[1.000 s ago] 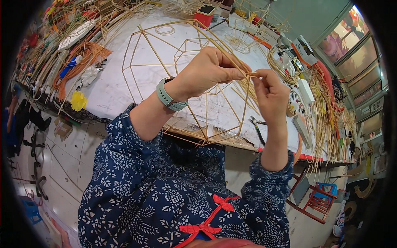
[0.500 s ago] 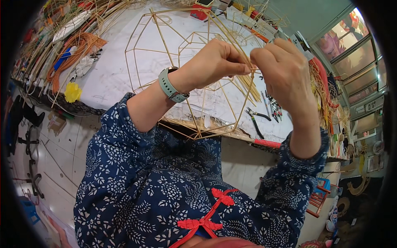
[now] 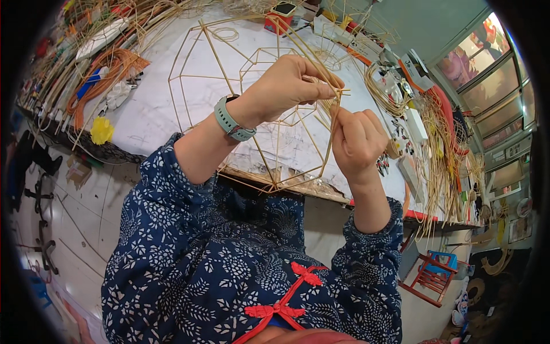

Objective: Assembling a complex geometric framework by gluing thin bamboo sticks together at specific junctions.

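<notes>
A large, many-sided open frame of thin bamboo strips (image 3: 213, 49) stands over the near part of the table, its lower corner reaching the front edge. My left hand (image 3: 292, 87), with a pale green watch strap on its wrist, pinches the frame between thumb and fingers close to a right-hand joint (image 3: 340, 92), where strips cross and short ends stick out. Just below that joint, my right hand (image 3: 360, 139) is closed, thumb and forefinger pressed together against the strips. Whatever lies in that pinch is too small to make out.
White paper (image 3: 152, 106) covers the worktable. Coiled orange cord (image 3: 109, 71) and bundled sticks lie on the left, by a yellow flower-like piece (image 3: 102, 130). A red box (image 3: 278, 23) stands at the back. Strips, tools and a white block (image 3: 416, 125) crowd the right side.
My right hand has come down and left, from raised beside the joint to just below it. My left hand and the frame have shifted slightly left. The cutting pliers are now hidden.
</notes>
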`<act>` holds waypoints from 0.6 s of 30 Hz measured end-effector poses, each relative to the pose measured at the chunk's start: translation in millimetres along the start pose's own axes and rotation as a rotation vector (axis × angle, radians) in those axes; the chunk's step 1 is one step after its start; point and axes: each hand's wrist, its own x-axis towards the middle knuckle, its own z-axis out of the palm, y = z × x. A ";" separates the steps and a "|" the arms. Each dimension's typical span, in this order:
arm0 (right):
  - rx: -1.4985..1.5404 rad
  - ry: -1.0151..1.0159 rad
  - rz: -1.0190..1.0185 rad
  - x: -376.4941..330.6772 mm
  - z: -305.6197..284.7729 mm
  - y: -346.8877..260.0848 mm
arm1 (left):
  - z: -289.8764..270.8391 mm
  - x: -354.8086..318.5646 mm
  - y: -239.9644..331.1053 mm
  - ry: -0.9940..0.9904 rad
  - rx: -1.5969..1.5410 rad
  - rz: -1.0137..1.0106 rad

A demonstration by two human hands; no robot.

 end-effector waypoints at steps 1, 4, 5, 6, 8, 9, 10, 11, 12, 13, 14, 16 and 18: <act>-0.020 -0.013 -0.019 -0.6 -0.5 0.1 | 1.1 -0.2 0.5 -0.006 0.008 -0.002; -0.022 -0.012 -0.022 -2.9 -1.6 1.3 | 4.4 0.3 1.2 -0.008 0.004 0.070; -0.019 -0.016 -0.027 -3.6 -1.7 1.4 | 4.1 0.4 0.8 -0.013 0.012 0.068; -0.021 -0.008 -0.023 -4.6 -1.5 1.5 | 3.2 0.6 -0.6 -0.019 0.033 0.071; 0.025 -0.004 0.003 -7.7 0.0 1.9 | 1.7 1.1 -3.4 -0.031 0.072 0.078; 0.048 -0.002 0.016 -8.9 0.5 1.8 | 2.1 0.9 -4.2 -0.036 0.079 0.078; 0.046 0.005 0.017 -9.9 0.3 1.9 | 3.0 0.5 -4.8 -0.026 0.071 0.072; 0.051 -0.014 0.033 -11.2 -0.1 1.7 | 4.5 -0.1 -4.6 -0.015 0.063 0.066; 0.056 -0.034 0.048 -12.5 -0.8 1.4 | 5.8 -0.2 -4.1 -0.005 0.055 0.059; 0.062 -0.054 0.065 -13.6 -1.5 1.5 | 6.7 0.0 -3.5 -0.009 0.061 0.058; 0.060 -0.048 0.069 -11.9 -4.4 1.8 | 8.2 0.1 -1.3 -0.010 0.068 0.044; 0.239 0.006 0.151 -2.4 -12.9 0.2 | 7.1 -3.4 1.7 0.004 0.074 0.016; 0.337 0.033 0.194 -4.8 -13.3 3.9 | 4.6 -5.5 2.2 0.017 0.098 0.012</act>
